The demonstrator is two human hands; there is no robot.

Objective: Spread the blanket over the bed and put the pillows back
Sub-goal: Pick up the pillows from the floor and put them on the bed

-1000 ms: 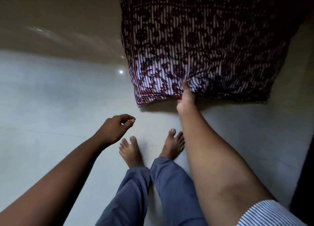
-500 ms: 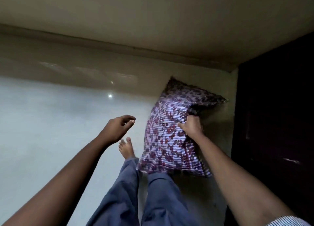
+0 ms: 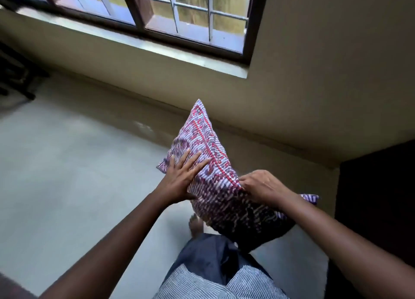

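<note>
A pillow in a striped purple and red patterned cover is held up off the floor in front of me, one corner pointing up. My right hand grips its right edge with curled fingers. My left hand lies flat against its left face with straight, spread fingers. No bed or blanket is in view.
A pale tiled floor spreads to the left and below. A beige wall with a barred window stands ahead. A dark piece of furniture rises at the right. Dark chair legs show at far left.
My right hand has lifted the pillow from the floor to waist height. My left hand, free before, has come onto the pillow's left side. The view has tilted up to the window.
</note>
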